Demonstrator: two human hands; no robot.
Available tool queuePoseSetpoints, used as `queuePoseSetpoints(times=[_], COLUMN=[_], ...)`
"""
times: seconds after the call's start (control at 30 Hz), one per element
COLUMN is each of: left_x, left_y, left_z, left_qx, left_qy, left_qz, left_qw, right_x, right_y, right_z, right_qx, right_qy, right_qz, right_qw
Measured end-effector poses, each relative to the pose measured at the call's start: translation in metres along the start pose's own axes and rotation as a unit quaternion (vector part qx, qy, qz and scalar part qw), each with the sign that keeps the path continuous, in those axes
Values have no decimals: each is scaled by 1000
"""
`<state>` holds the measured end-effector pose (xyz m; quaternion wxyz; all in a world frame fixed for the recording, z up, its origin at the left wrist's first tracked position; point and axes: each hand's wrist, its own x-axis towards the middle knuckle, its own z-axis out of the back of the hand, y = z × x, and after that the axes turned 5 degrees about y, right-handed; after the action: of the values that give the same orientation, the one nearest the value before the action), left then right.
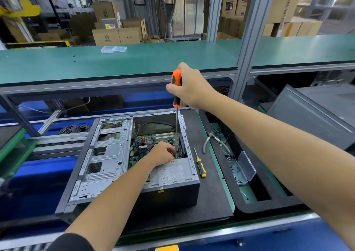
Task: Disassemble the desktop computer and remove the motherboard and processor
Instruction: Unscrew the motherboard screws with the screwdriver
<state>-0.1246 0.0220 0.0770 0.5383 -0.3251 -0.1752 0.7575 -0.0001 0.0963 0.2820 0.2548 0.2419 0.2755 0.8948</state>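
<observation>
Head view: motherboard (153, 141) sits inside the open case (119, 154) on the bench (211, 193). Right hand (189, 86) grips an orange screwdriver (176, 87) upright, tip down on the board; left hand (163, 153), fingers curled, steadies its tip. Judged step: unscrewing the board. Next: hold the driver seated, then turn.

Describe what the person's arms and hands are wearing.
Both hands are bare: no gloves, rings or watch show on the left hand or the right hand. Both forearms are uncovered too. A dark sleeve shows at the bottom edge on the left arm, pushed up near the elbow. No sleeve is visible on the right arm within the frame.
</observation>
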Motion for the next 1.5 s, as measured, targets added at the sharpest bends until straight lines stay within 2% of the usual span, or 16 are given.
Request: queuePoseSetpoints(times=[0.33,0.5,0.73,0.9,1.0,1.13,1.23,1.37,1.5], left_x=[3,2,-1,1,2,6,21,41,64], left_y=[0,-1,-11,-21,-27,-51,-80,-115,-136], left_z=[-3,-4,-11,-18,-10,-5,-13,-46,-82], left_qx=[-24,-23,-6,-35,-70,-37,-19,-30,0], left_qy=[5,-7,-82,-137,-171,-127,-91,-58,-18], left_qz=[29,18,-33,-42,-54,-99,-132,-137,-123], left_qw=[999,1000,996,989,981,986,987,988,992], right_x=[6,8,12,18,19,19,12,0,-18], right_y=[10,11,14,16,14,12,2,-25,-80], right_z=[12,16,25,38,48,65,73,85,99], right_qx=[-6,1,46,54,82,66,2,-42,-44], right_qy=[-17,-18,-41,-53,-95,-132,-163,-144,-116], right_qz=[15,17,17,8,32,43,55,66,40], right_qw=[1000,1000,998,997,992,988,985,986,991])
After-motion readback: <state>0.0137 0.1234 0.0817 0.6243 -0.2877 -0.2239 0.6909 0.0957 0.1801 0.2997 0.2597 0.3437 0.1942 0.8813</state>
